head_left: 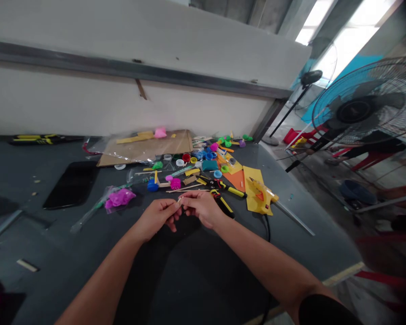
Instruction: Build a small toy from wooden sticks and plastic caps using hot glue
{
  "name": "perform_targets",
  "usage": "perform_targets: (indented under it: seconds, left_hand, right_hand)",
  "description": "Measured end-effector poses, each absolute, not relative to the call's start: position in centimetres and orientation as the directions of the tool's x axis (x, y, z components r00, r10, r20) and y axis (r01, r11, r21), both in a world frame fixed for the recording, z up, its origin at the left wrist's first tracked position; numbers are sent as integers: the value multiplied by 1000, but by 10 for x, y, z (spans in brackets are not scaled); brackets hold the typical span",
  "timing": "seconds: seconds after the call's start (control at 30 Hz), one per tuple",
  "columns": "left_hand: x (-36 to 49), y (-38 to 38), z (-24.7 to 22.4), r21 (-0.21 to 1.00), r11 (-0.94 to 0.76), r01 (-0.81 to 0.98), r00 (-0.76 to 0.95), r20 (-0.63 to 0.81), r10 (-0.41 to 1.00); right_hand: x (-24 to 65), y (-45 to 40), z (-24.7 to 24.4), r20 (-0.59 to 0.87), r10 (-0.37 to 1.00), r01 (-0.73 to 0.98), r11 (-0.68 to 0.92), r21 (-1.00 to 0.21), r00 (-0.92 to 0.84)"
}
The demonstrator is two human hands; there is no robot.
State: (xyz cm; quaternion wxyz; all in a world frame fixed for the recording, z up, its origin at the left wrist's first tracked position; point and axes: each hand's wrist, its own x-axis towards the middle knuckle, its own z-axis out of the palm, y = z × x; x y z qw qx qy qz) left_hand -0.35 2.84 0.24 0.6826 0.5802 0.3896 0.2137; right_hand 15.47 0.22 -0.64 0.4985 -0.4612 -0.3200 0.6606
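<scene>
1. Small piece (179, 201): pale, seemingly bare wood; too small to tell its finish.
2. Table (176, 280): smooth, dark, mostly matt top.
3. Phone (71, 185): black, glossy, glass-like front.
4. Cardboard (122, 154): brown and matt.
5. Bag (140, 143): thin clear plastic, wrinkled, with shiny highlights.
6. Purple lump (119, 197): soft-looking and uneven, in clear plastic film.
7. Pink cap (175, 183): plastic, with a ridged side.
8. Pliers (236, 192): yellow-and-black grips that look like plastic or rubber.
9. Glue gun (265, 197): yellow plastic body.
10. Yellow paper (252, 175): flat and matt.
11. Fan (353, 110): thin wire guard, seemingly metal.
12. Wall board (122, 27): smooth, pale, matt.
</scene>
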Motion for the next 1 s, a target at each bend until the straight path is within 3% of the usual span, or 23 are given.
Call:
perform_targets:
  seconds: [0.17, 0.43, 0.67, 0.83, 1.0]
  left_hand:
    - [-1, 27, 3, 956, 194, 219, 615, -290, 733]
    - [-1, 24, 7, 968, 242, 71, 647, -229, 727]
    - [0, 25, 7, 969, -42, 242, 568, -106, 816]
    - [-1, 25, 5, 940, -121, 318, 545, -77, 835]
    - [4, 21, 10, 926, -156, 343, 538, -57, 841]
  right_hand:
    - [157, 2, -6, -389, 917, -346, -395, -851, -91]
    - [155, 3, 2, -317, 945, -426, -319, -847, -77]
    - [152, 0, 2, -296, 952, -459, -300, -836, -83]
    - [149, -1, 2, -244, 969, -393, -240, -888, -41]
    - [147, 0, 5, -142, 985, -208, -120, -971, 94]
